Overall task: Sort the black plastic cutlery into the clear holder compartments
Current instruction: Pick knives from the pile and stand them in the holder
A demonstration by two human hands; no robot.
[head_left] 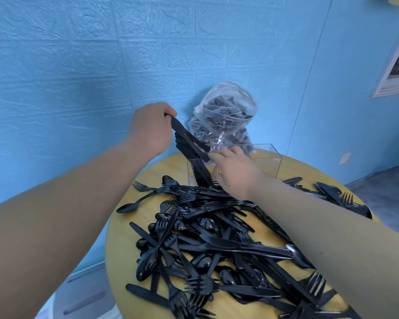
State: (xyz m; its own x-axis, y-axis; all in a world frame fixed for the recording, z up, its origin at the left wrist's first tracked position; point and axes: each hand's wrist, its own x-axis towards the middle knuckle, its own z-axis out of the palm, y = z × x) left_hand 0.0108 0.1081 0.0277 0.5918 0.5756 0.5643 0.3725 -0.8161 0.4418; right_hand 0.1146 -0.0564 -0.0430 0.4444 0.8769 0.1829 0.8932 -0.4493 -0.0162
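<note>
The left hand (151, 128) grips a bundle of knives (189, 140), lowering them into the clear holder (258, 162)'s left compartment; the right hand (235, 173), fingers loose, steadies its rim. Next: release, then pick from the pile (205, 238) nearer than the holder.

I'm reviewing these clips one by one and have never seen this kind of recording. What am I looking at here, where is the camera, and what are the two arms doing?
There is no machine here: a person wears one wide-angle camera on the head, which looks down at their own bare arms. A round wooden table carries a big loose pile of black plastic cutlery: forks, spoons and knives mixed together. At the far edge stands a clear holder with compartments, and behind it a clear plastic bag of more black cutlery leans at the blue wall. The left hand grips a bunch of black knives standing in the holder's left compartment. The right hand reaches to the bunch's lower part, fingers touching it.
</note>
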